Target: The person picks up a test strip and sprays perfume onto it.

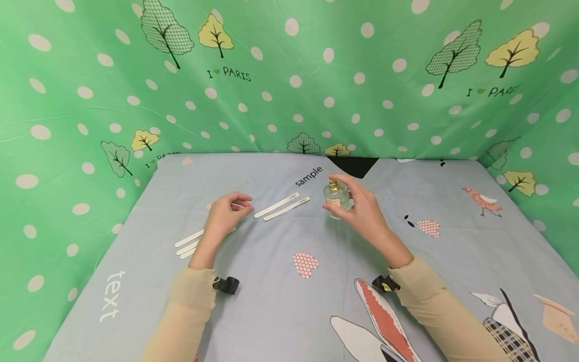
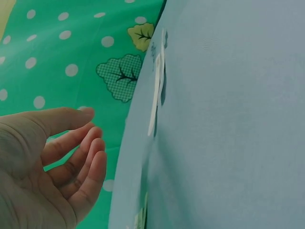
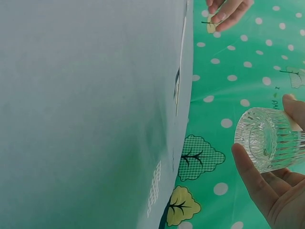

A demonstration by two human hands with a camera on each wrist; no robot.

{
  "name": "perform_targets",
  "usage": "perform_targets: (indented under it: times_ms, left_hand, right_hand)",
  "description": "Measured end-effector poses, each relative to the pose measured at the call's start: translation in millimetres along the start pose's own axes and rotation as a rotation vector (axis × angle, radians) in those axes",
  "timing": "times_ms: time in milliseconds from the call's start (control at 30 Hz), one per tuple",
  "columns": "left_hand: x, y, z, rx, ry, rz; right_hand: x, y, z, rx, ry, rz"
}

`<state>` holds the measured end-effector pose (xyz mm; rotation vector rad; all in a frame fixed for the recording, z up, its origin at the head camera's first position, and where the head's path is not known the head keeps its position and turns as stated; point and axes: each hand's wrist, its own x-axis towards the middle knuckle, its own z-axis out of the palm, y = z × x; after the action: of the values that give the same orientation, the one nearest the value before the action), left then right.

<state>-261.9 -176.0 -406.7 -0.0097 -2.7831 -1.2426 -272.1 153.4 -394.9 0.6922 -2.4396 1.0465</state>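
Observation:
My right hand point(image 1: 362, 203) grips a clear ribbed glass perfume bottle point(image 1: 339, 202) with a gold spray neck, thumb on one side and fingers round the other. From the right wrist view the ribbed bottle point(image 3: 264, 138) shows its thick glass base, held up off the table. Loosely bent and holding nothing, my left hand point(image 1: 226, 212) hovers left of two white paper strips point(image 1: 282, 206), which lie side by side with small print at their far ends. In the left wrist view, its thumb and fingertips point(image 2: 97, 143) stand apart.
More white strips point(image 1: 187, 240) lie on the table by my left forearm, which partly covers them. A grey-blue printed cloth point(image 1: 280, 311) covers the table. Behind and at the sides hangs a green dotted curtain point(image 1: 289, 65). Each wrist wears a black camera mount point(image 1: 228, 285).

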Motion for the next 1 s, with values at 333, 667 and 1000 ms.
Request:
perform_targets:
  times_ms: [333,667,1000]
  left_hand:
    - [6.4,-5.8,13.5,-0.025,-0.004,0.006]
    - [9.9,-9.6,25.3,-0.019,-0.032,-0.017]
    - [13.0,-11.6,31.1,0.016,-0.097,-0.07]
  right_hand:
    - [0,-1,0,-0.004,-0.002,-0.002]
    - [0,-2,0,0.004,-0.006,-0.003]
    - [0,-1,1,0.004,-0.01,0.009]
